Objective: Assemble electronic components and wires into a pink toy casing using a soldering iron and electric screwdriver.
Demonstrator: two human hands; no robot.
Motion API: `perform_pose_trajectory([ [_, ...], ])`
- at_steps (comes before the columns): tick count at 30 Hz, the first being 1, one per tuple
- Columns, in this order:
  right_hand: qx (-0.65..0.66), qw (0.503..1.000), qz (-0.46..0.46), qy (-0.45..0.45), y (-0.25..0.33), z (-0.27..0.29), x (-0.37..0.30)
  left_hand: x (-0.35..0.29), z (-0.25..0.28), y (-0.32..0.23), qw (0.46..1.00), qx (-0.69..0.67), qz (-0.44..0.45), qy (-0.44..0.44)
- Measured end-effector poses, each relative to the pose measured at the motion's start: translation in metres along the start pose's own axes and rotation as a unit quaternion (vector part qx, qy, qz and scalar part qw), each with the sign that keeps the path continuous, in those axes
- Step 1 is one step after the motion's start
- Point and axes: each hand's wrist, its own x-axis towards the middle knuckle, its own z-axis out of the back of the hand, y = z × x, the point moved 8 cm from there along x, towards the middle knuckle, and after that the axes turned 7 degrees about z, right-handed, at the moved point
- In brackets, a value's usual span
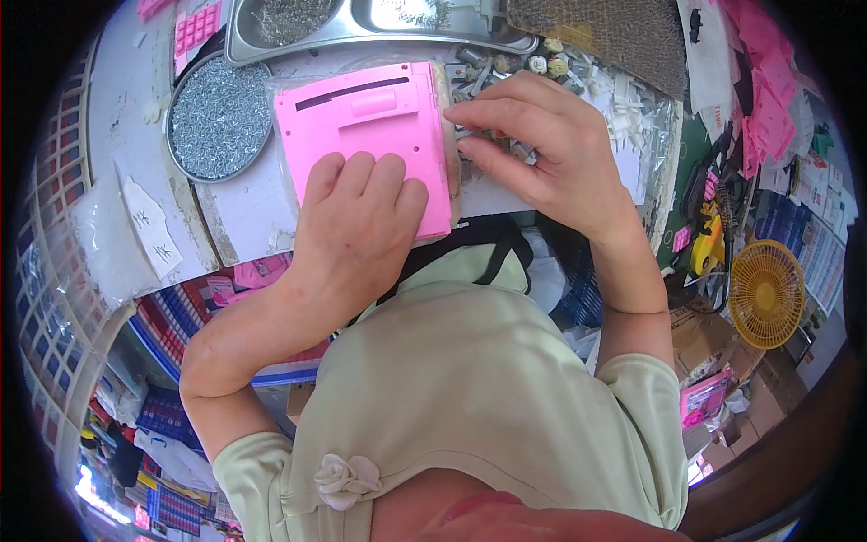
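Your left hand (357, 212) lies flat, fingers together, pinning the pink plastic panel (370, 126) to the worktop (239, 203). The panel runs away from you, directly under that hand. Your right hand (542, 149), at the panel's right edge, pinches small metal parts (483, 140).

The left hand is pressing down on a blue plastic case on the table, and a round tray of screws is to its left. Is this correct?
Not quite: the plastic case is pink, not blue, as the head view shows. The left hand does rest on it, and the round tray of screws lies to its left.
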Motion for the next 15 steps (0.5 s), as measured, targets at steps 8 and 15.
perform_pose_trajectory([
  [8, 0.011, 1.000, -0.012, -0.011, 0.001, 0.014, -0.003, 0.003, 0.010, 0.000, 1.000, -0.027, 0.009, -0.001],
  [15, -0.005, 0.996, -0.047, -0.071, -0.009, 0.046, 0.003, -0.033, 0.058, 0.178, 0.942, -0.076, 0.286, -0.161],
])
